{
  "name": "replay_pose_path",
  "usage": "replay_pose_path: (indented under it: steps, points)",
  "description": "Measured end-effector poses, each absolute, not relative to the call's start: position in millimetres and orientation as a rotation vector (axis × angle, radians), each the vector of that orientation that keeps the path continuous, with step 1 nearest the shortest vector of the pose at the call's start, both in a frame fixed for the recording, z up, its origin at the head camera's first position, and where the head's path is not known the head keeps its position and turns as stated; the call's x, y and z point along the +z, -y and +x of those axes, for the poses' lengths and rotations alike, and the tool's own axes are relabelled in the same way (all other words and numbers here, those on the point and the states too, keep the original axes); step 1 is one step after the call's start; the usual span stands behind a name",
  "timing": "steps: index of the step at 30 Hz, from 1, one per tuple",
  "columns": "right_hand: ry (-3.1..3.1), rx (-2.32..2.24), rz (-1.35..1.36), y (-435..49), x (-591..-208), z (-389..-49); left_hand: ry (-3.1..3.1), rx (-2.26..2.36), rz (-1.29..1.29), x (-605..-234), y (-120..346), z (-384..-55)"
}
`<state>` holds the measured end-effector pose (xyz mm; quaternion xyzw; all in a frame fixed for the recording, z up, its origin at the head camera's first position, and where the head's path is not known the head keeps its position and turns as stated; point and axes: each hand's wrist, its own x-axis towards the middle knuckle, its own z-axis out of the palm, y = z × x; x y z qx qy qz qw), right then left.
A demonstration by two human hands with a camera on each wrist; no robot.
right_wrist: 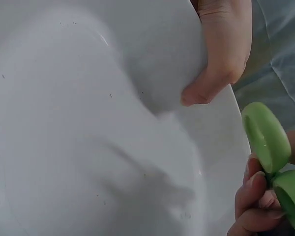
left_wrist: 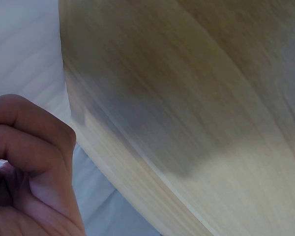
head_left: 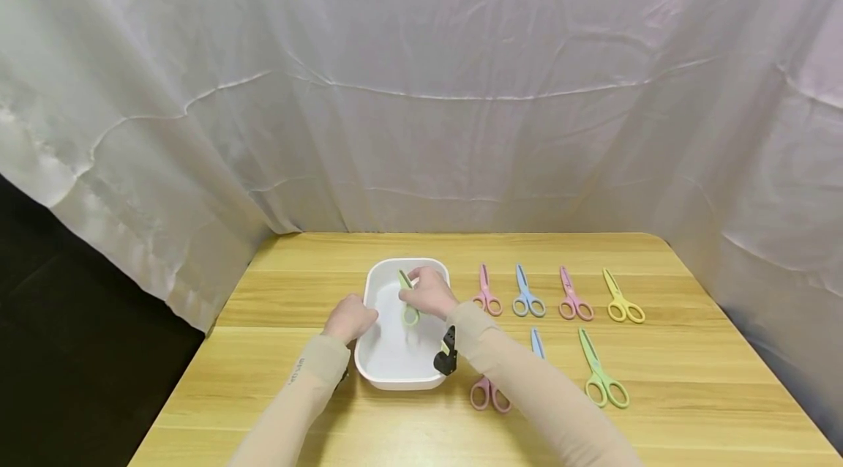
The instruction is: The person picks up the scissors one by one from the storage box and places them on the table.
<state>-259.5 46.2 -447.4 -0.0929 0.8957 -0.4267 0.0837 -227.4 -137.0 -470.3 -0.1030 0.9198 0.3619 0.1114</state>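
A white plastic basin (head_left: 398,382) stands on the wooden table. At its left side my left hand (head_left: 350,318) grips the rim; in the right wrist view the left thumb (right_wrist: 211,81) hooks over the edge onto the inner wall. Curled fingers (left_wrist: 29,132) of that hand show in the left wrist view. Above the basin, my right hand (head_left: 429,293) pinches a pair of light green scissors (head_left: 411,317), blades pointing away and handle loops toward me. The right wrist view shows both green loops (right_wrist: 278,145) beside the fingers, with a shadow on the basin floor.
Right of the basin, a back row has pink scissors (head_left: 486,299), blue scissors (head_left: 527,299), more pink scissors (head_left: 574,302) and yellow scissors (head_left: 619,300). Nearer lie green scissors (head_left: 596,372), plus blue scissors (head_left: 537,342) and pink scissors (head_left: 485,388) partly hidden by my right forearm.
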Motion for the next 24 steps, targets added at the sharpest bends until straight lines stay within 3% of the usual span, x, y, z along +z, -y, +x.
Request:
replay_pose_path:
  steps: [24]
  points:
    - [-2.626,-1.436,-0.304,-44.8,-441.8,-256.4,-2.694,1.024,-0.294,-470.0,138.6,-228.0]
